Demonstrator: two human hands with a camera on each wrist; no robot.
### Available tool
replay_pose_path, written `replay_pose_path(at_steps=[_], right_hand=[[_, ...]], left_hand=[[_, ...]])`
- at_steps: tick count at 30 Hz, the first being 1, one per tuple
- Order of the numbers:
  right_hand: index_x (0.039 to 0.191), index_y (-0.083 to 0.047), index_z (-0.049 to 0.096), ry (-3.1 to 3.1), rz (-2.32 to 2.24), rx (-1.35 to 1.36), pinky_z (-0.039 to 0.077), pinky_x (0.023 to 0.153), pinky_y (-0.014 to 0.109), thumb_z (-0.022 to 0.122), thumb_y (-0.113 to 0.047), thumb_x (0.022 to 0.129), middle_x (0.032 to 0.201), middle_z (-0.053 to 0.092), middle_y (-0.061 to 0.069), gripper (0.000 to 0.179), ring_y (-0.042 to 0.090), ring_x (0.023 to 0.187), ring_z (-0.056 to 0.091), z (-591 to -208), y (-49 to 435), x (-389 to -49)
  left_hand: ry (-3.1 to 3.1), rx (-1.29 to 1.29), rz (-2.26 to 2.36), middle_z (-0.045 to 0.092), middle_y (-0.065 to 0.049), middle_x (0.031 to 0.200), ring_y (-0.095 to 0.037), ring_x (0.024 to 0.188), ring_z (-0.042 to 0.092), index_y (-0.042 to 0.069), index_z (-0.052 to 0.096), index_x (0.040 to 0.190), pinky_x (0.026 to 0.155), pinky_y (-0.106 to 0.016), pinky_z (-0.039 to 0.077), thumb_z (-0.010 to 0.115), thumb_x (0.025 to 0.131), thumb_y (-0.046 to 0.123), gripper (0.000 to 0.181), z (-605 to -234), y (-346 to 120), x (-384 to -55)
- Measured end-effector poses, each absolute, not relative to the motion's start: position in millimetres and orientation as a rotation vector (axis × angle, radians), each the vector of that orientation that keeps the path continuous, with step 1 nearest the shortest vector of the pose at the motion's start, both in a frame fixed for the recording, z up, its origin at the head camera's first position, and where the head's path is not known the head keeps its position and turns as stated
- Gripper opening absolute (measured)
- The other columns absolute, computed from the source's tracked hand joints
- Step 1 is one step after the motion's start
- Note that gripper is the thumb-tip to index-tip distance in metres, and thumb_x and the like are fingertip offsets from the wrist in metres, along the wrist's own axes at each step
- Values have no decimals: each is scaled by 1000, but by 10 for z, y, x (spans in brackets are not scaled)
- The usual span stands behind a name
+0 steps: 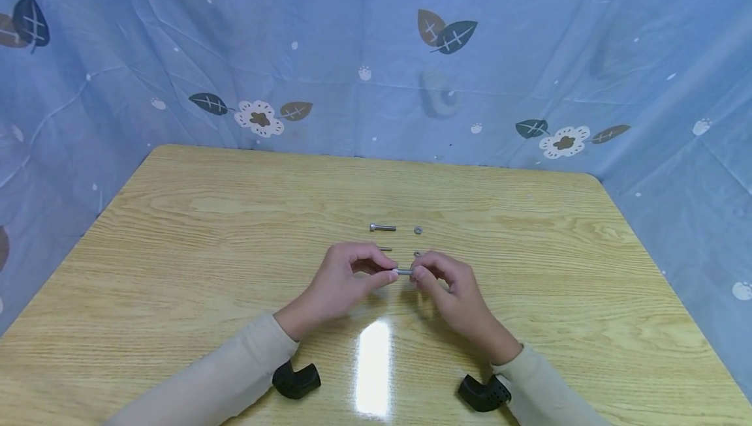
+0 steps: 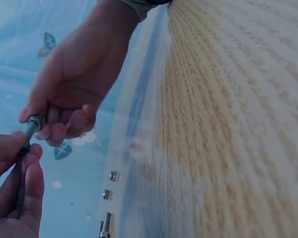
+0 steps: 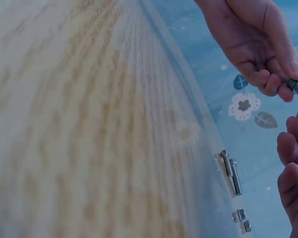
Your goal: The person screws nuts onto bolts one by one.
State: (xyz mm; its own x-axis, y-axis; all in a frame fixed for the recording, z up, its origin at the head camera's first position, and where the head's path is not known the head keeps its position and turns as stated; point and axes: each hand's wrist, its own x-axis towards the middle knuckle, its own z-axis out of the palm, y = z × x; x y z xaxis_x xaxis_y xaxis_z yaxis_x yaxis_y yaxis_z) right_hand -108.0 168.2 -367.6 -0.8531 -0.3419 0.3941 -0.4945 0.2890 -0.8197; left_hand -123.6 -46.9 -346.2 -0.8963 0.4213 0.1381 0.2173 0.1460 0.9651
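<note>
My left hand [image 1: 346, 279] pinches the head end of a silver bolt [image 1: 403, 272] between thumb and fingers, the shank pointing right. At its other end, my right hand [image 1: 455, 286] pinches a small nut [image 2: 37, 120], seen around the bolt's end in the left wrist view. How far the nut is threaded on, I cannot tell. Just beyond the hands lie a second bolt [image 1: 384, 249], partly hidden by the left fingers, and a nut [image 1: 417, 254]. Farther back rest another bolt [image 1: 383, 228] and nut [image 1: 418, 230].
The wood-grain table [image 1: 205, 217] runs back to a blue patterned cloth [image 1: 352, 54] hanging behind and at the sides. Black curved wrist pieces [image 1: 296, 380] sit by both cuffs. A bright light reflection shows on the tabletop below the hands.
</note>
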Motion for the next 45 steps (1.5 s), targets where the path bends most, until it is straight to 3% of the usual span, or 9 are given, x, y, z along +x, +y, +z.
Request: replay_pose_path(at_steps=[3,6,10,19,34,39,41,45], right_hand=[[93,-5,63,-2409,1629,787,53,65,25,51,0,98,80,63,13,15,12,69,59,-3719,1693,-1097],[104,-5,63,-2430,1629,747,52,64,25,55,-2,96,92,65,11,12,10,72,60,-3725,1698,-1092],[116,-6,58,-2374,1651,762,50,59,23,64,3,89,106,64,9,29,8,73,58,-3728,1698,-1093],[105,-4,63,-2205,1657,854,47,55,21,66,15,82,99,61,7,30,8,68,54,-3738,1685,-1110],[94,-5,65,-2346,1711,784,51,65,24,57,5,92,84,65,6,13,9,72,57,-3728,1715,-1102],[83,-4,64,-2357,1701,798,51,64,26,50,3,96,73,62,12,21,15,66,57,-3725,1707,-1103],[88,-5,65,-2361,1690,780,51,65,27,47,1,98,74,62,14,22,18,66,58,-3722,1703,-1098],[107,-5,62,-2337,1725,747,52,67,27,51,3,95,94,62,18,18,18,76,59,-3718,1702,-1086]], left_hand=[[2255,650,1848,73,-3,92,-11,82,67,11,74,90,78,-26,57,73,86,13,5,-3467,-462,-1230],[2267,636,1849,73,-3,92,-11,84,66,11,74,91,80,-26,56,73,87,14,5,-3468,-469,-1232],[2288,607,1839,72,-1,92,-12,84,67,12,74,91,80,-26,56,72,88,15,5,-3465,-488,-1247],[2271,583,1836,72,-2,93,-13,85,67,12,74,91,79,-26,56,73,87,15,6,-3456,-499,-1267],[2247,641,1848,72,-3,94,-11,84,67,13,74,92,79,-27,57,73,87,12,5,-3431,-482,-1229],[2232,670,1850,72,-3,94,-11,84,67,12,73,91,79,-27,57,72,87,13,4,-3445,-470,-1220],[2236,669,1854,72,-3,93,-11,83,67,12,73,91,79,-27,57,72,87,13,4,-3452,-465,-1220],[2252,629,1860,72,-3,91,-12,82,67,12,74,90,78,-27,57,72,87,13,3,-3450,-466,-1225]])
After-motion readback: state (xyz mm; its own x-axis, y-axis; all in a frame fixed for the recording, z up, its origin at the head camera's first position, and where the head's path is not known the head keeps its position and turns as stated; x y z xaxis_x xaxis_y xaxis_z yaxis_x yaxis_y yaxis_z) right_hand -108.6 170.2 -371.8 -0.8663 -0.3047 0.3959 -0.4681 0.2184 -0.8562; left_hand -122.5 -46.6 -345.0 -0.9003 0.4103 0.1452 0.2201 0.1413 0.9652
